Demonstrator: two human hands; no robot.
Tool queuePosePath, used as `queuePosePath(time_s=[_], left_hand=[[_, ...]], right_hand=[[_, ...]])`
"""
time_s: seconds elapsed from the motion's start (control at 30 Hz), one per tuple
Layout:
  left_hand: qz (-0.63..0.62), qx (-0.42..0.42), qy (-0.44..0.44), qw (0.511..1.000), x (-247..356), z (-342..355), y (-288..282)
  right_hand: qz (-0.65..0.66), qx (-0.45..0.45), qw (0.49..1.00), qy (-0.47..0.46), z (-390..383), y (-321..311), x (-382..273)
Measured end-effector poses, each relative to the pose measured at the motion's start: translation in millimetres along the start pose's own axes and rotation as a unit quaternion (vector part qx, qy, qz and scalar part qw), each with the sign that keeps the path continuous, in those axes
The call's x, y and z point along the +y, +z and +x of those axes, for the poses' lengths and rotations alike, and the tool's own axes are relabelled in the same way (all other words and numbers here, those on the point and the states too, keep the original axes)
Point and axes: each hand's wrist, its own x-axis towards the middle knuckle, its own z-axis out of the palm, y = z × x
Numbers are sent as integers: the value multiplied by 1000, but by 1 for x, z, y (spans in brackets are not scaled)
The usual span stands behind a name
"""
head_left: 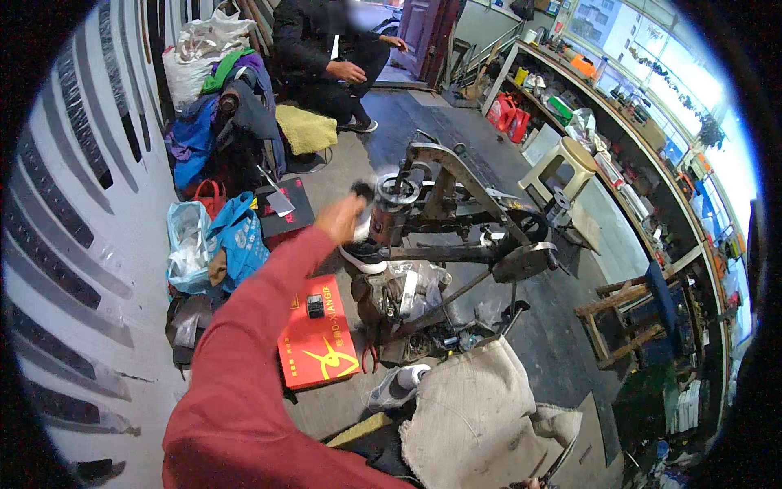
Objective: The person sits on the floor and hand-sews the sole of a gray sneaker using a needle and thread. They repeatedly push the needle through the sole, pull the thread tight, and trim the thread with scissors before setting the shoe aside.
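Note:
My left hand (346,218), in a maroon sleeve, reaches up to the left side of an old metal shoe-repair sewing machine (444,159). Motion smears its fingers. A dark tuft-like thing (362,191) shows at the fingertips; I cannot tell if it is held. Just below the hand, a dark shoe with a white sole (363,261) rests by the machine's arm, partly hidden. Beige cloth (468,407) spreads across the lower middle, over my lap. My right hand does not show.
A red box (322,359) carrying a small black object (315,306) lies beside the machine's base. Bags (236,232) line the left wall. A person in black (318,49) sits at the back. A beige stool (562,167) and loaded shelves (619,106) stand right.

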Motion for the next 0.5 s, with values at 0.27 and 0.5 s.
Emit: queuePosePath(time_s=[0.27, 0.5], left_hand=[[50, 80, -213, 972, -31, 83, 32], [-27, -30, -190, 981, 15, -110, 108]], right_hand=[[-21, 29, 999, -33, 3, 4, 1], [32, -23, 998, -56, -1, 16, -8]])
